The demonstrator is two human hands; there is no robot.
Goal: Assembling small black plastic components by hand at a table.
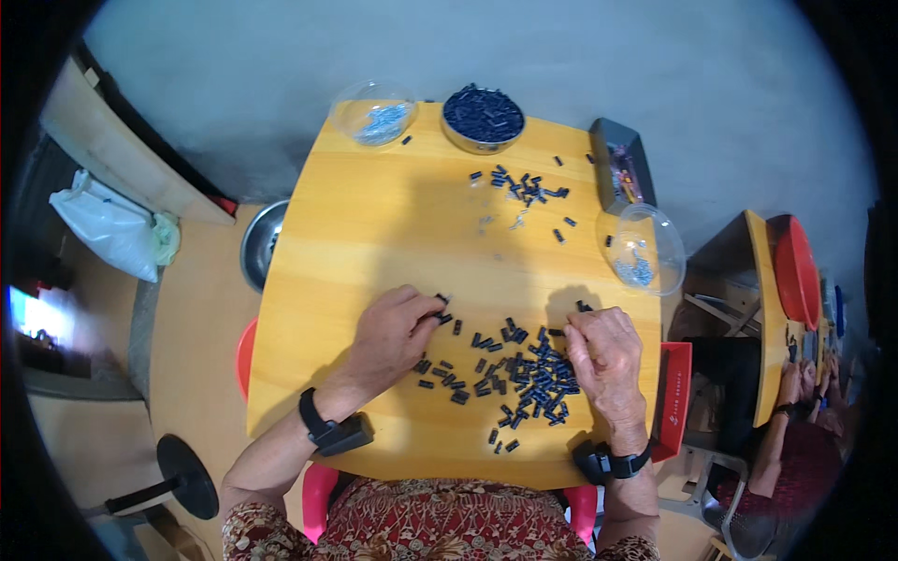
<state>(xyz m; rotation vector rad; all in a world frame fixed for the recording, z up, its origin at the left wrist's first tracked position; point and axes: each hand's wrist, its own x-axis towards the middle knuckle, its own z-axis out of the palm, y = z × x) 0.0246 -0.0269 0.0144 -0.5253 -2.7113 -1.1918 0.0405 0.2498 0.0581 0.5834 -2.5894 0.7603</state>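
My left hand (pixel 398 332) is closed in a pinch on a small black oblong piece (pixel 441 299) at its fingertips. Just below those fingers, another such piece lies on the table. My right hand (pixel 606 351) is closed too, its thumb and fingers drawn together at the right side of a loose pile of small black pieces (pixel 543 379). Black bits show beside its fingertips, but whether one is gripped I cannot tell. Several scattered pieces (pixel 449 379) spread left of the pile, between my hands.
Along the yellow table's (pixel 327 271) far edge stand a clear bowl (pixel 351 117) of silvery parts and a metal bowl (pixel 482 140) heaped with black pieces. A grey bin (pixel 608 178) and another clear bowl (pixel 664 248) stand right. A co-worker's arm (pixel 769 458) shows farther right.
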